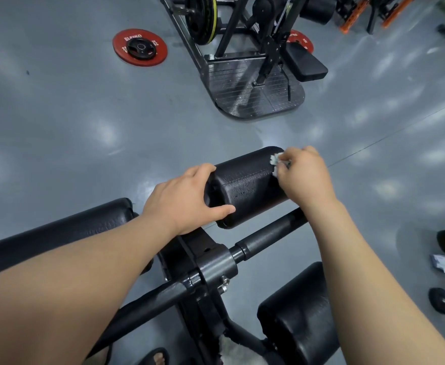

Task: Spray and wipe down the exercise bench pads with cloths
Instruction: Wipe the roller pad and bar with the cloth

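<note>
Head view: my left hand [187,198] grips the roller pad's [245,185] near end, steadying it; my right hand [304,172] pinches a white cloth [275,162] against its far end, mid-wipe. Next, probably sweep across.

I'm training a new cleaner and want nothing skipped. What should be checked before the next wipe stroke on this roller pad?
1. Pad steadied: the left hand holds the left end of the roller pad. Ok.
2. Cloth in grip: the right hand pinches a small white cloth against the pad's far right end. Ok.
3. Pad wet with spray: the black surface shows no clear wetness. Cannot tell.
4. Spray bottle at hand: none in view. Cannot tell.
5. Other pads wiped: long left pad and lower right pad. Cannot tell.
</note>
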Tool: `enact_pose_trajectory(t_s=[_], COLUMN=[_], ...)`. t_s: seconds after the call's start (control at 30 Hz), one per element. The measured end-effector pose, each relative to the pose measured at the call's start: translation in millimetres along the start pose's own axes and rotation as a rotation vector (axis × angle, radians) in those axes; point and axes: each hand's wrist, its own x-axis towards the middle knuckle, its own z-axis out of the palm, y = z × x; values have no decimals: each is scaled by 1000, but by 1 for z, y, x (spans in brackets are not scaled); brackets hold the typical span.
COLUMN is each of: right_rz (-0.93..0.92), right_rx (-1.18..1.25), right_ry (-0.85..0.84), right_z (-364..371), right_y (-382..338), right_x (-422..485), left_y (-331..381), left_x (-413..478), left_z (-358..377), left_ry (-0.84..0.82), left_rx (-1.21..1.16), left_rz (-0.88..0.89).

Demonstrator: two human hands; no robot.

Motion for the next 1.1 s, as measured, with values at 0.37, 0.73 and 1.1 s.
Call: enact_pose_trajectory(t_s=[0.37, 0.73, 1.1], right_rz=[-74, -287, -346], right_rx=[56, 80, 83], right_ry=[-19, -159, -142], right_z=[1, 4, 13], right_y=[3, -14, -37], right_x=[-5, -23, -30], left_y=[1, 2, 2], left_x=[-1, -2, -1], left_z=[-1, -1, -1], left_ry=[37, 34, 17], left_rx=[-15, 0, 21], left_rz=[9, 3, -17])
